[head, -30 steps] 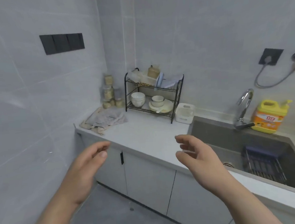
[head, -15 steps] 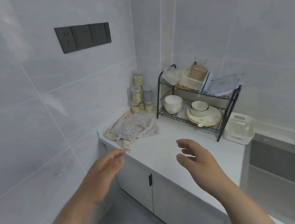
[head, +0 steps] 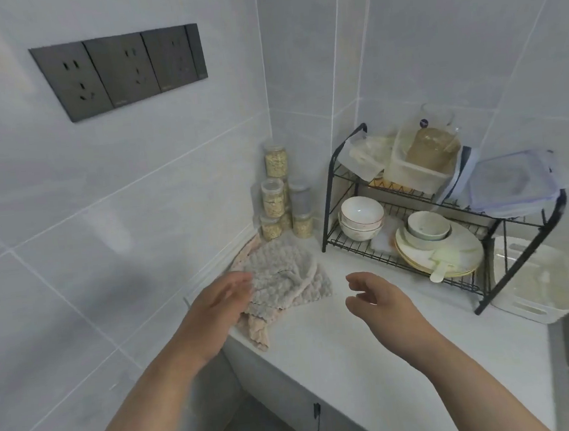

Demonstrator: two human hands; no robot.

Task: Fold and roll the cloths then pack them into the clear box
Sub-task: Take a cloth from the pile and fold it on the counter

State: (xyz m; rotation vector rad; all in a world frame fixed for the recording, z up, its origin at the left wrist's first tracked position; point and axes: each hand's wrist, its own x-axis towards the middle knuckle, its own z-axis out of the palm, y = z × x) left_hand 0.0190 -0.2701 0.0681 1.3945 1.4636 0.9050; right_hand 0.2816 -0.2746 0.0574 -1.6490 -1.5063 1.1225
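Lower centre of frame: left hand (head: 222, 306) at near edge of crumpled cloths (head: 288, 280), fingers loosely straight, gripping nothing; contact unclear. Right hand (head: 380, 301) hovers beside heap over counter (head: 340, 355), fingers half-curled, empty. Looks set for two-handed pickup. Farther back, right: clear box (head: 406, 173) on dish rack (head: 329, 190) top tier, probable destination.
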